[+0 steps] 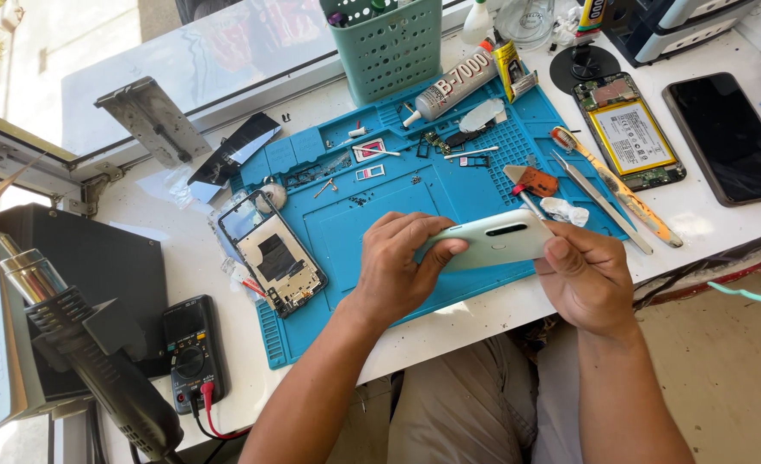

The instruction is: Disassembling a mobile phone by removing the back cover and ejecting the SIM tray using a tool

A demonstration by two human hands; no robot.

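Observation:
Both hands hold a pale green phone back cover (494,242) over the front part of a blue work mat (449,185). My left hand (397,266) grips its left end, thumb on top. Its right end is pinched by my right hand (582,275). The cover lies nearly flat, with its camera slot facing up. Just beyond it on the mat lie an orange-handled scraper (531,182) and a crumpled white wipe (565,210).
On the mat lie a phone frame (277,256), a glue tube (453,86), small parts and tweezers (599,202). An opened phone with its battery (629,133) and a dark screen (728,137) lie right. A multimeter (193,351) and heat gun (97,361) sit left, a green basket (389,43) behind.

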